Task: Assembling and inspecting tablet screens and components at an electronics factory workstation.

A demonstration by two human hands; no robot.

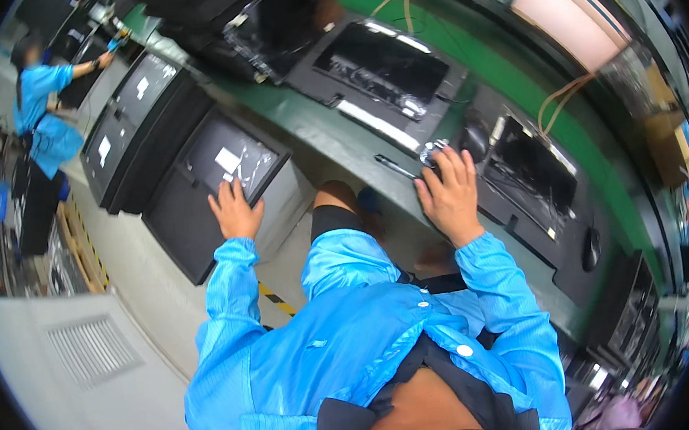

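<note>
Two open hands, one at the stack and one at the bench.
We see the left hand [238,216], fingers spread, at the near edge of a black panel [204,152] with a white label, on the stack left of the bench [312,128]. The right hand [451,197], also spread, is by a dark pen-like tool [394,165] (whether either hand touches anything, we cannot tell). We judge this step as placing the hands; gripping the panel would call for curling fingers around its edge.
</note>
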